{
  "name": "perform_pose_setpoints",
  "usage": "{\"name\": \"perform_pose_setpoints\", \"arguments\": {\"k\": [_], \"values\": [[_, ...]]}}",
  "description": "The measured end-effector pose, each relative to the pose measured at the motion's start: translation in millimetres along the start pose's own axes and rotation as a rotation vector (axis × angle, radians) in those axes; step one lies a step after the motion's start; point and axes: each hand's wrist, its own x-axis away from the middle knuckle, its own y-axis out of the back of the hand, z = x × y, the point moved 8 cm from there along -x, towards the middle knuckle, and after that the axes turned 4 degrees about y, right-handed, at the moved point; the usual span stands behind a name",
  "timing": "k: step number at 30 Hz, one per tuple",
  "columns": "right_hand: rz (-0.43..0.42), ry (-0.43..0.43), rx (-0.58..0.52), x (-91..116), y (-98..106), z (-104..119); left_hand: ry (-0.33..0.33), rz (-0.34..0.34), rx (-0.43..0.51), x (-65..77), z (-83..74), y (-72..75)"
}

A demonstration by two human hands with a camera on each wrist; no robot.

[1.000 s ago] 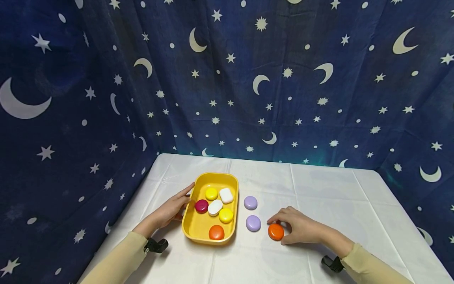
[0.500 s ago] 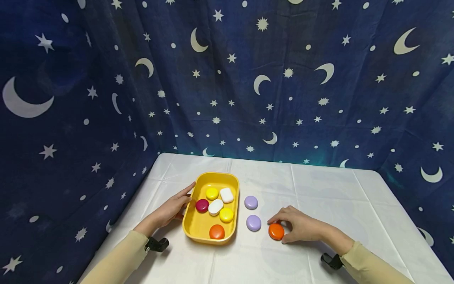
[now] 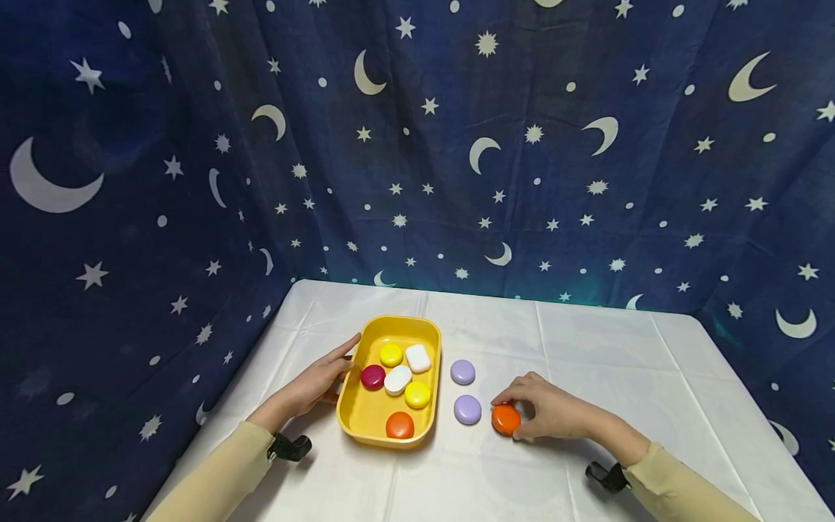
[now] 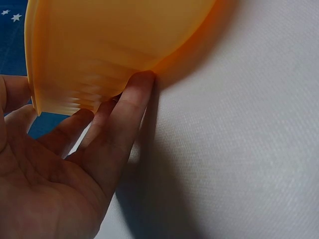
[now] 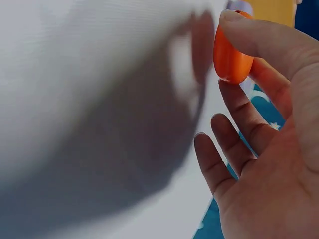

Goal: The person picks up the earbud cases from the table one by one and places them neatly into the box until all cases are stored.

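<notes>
My right hand (image 3: 554, 411) pinches a glossy orange rounded disc (image 3: 505, 419) between thumb and fingertips. In the right wrist view the orange disc (image 5: 232, 50) stands on edge between the thumb and fingers, apart from its shadow on the cloth. My left hand (image 3: 317, 382) touches the outer left wall of a yellow tray (image 3: 352, 420). Its fingers (image 4: 127, 112) lie against the tray's underside edge in the left wrist view. Inside the tray are two yellow discs (image 3: 417, 395), a dark red disc (image 3: 372, 377), an orange disc (image 3: 400, 425), a white oval (image 3: 397, 380) and a white rounded square (image 3: 418, 359).
Two lilac discs (image 3: 467, 409) lie on the white tablecloth (image 3: 600, 355) between the tray and my right hand. A dark blue curtain (image 3: 443, 181) with moons and stars stands behind the table and on both sides.
My right hand has taken the orange disc up slightly from the cloth and shifted it a little away and left. The left hand and tray stay in place.
</notes>
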Motion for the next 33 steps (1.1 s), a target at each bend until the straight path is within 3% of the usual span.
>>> {"name": "perform_pose_setpoints", "arguments": {"k": [10, 17, 23, 33], "values": [[-0.140, 0.123, 0.095, -27.3, 35.8, 35.4, 0.007, -0.010, -0.018, -0.4, 0.3, 1.6], [-0.202, 0.216, 0.130, -54.2, 48.7, 70.3, 0.006, -0.005, -0.010, -0.2, 0.9, 1.3], [-0.165, 0.247, 0.153, -80.0, 44.4, 99.7, 0.000, 0.004, -0.003, -0.1, 1.0, 0.4], [-0.043, 0.250, 0.232, -123.2, 16.2, 128.7, -0.002, 0.002, 0.005, -1.1, 1.6, 1.0]]}}
